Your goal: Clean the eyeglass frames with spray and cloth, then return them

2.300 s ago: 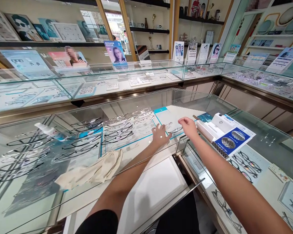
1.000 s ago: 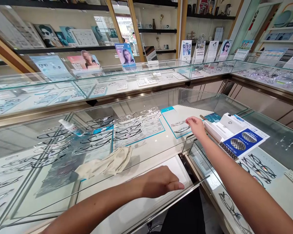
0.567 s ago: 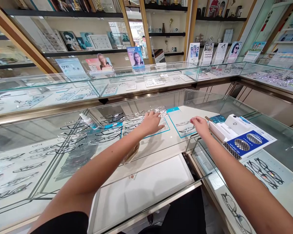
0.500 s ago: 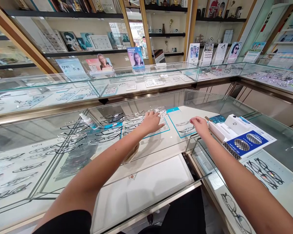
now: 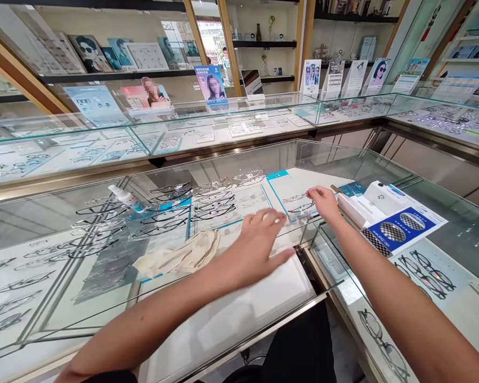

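Observation:
I am reaching inside a glass display case (image 5: pixel 343 159). My right hand (image 5: pixel 323 201) rests at a blue-bordered white tray (image 5: pixel 287 181), its fingers curled in a pinch on a thin-framed pair of glasses (image 5: pixel 297 198); another pair (image 5: pixel 301 207) lies just below. My left hand (image 5: pixel 259 247) hovers nearer me, over the case floor just left of that tray. Its fingers stretch toward the tray but the tips are smeared. A faint clear shape (image 5: pixel 302 215) shows just past them. Rows of dark and clear frames (image 5: pixel 211 205) fill the tray to the left.
A beige cloth (image 5: pixel 179 258) and a small spray bottle (image 5: pixel 123 197) lie on the glass top at left. White boxes (image 5: pixel 367 202) and a blue lens card (image 5: pixel 399 229) sit at right. A white pulled-out drawer panel (image 5: pixel 239 314) is below. More glass counters stand behind.
My left hand has pulled back from the middle tray's clear frames toward me and to the right. My right hand has stayed at the thin glasses. The view has tilted slightly.

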`<state>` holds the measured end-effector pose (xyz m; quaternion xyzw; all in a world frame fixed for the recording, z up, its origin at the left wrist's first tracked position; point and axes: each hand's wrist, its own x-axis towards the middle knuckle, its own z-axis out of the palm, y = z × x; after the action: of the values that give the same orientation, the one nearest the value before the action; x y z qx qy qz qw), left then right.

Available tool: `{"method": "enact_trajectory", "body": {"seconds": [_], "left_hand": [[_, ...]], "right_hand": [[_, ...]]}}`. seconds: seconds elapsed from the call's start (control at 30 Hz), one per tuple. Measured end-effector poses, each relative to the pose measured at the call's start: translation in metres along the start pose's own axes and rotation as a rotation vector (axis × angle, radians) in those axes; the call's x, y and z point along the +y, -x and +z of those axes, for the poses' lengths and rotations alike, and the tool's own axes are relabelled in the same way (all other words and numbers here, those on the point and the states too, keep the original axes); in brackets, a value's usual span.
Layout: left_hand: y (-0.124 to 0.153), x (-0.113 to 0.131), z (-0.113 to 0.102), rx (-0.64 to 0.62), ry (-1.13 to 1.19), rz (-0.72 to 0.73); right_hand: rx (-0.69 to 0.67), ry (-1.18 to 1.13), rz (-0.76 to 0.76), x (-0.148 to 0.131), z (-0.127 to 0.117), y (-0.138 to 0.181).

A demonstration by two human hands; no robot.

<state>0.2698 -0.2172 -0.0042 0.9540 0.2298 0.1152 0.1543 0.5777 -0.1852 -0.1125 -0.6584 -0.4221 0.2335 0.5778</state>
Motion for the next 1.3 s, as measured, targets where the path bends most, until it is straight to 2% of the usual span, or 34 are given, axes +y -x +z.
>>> {"method": "enact_trajectory", "body": {"seconds": [0.07, 0.13, 0.2, 0.3, 0.37, 0.5, 0.6, 0.7, 0.83, 0.97, 1.13, 1.3], "left_hand": [[0.023, 0.014, 0.009, -0.088, 0.126, 0.042], [0.039, 0.017, 0.026, -0.189, 0.218, 0.039], [0.044, 0.011, 0.047, -0.279, 0.263, -0.001], [0.034, -0.016, 0.085, -0.359, 0.225, -0.088], [0.016, -0.042, 0.112, -0.323, 0.128, -0.168], [-0.038, -0.098, 0.156, -0.036, -0.122, -0.273], [-0.089, -0.131, 0.176, 0.102, -0.196, -0.276], [-0.142, -0.153, 0.188, 0.153, -0.200, -0.277], [-0.204, -0.166, 0.203, 0.158, -0.184, -0.287], [-0.248, -0.171, 0.223, 0.145, -0.137, -0.325], [-0.278, -0.174, 0.241, 0.108, -0.092, -0.366], [-0.290, -0.176, 0.246, 0.050, -0.073, -0.406]], "right_hand": [[-0.006, 0.010, 0.004, 0.000, 0.000, 0.000], [-0.011, 0.003, 0.004, -0.001, 0.000, 0.001], [-0.011, -0.011, 0.003, -0.002, 0.000, 0.002], [-0.012, -0.014, 0.005, -0.004, 0.001, 0.003], [-0.015, -0.005, 0.007, -0.006, 0.001, 0.003], [-0.020, 0.009, 0.005, -0.008, 0.002, 0.005], [-0.025, 0.023, 0.005, -0.010, 0.002, 0.007], [-0.025, 0.033, 0.018, -0.013, 0.002, 0.009], [-0.027, 0.030, 0.020, -0.017, 0.002, 0.012], [-0.030, 0.042, 0.022, -0.019, 0.002, 0.013], [-0.024, 0.031, 0.039, -0.021, 0.003, 0.015], [-0.024, 0.079, 0.036, -0.024, 0.004, 0.017]]}}
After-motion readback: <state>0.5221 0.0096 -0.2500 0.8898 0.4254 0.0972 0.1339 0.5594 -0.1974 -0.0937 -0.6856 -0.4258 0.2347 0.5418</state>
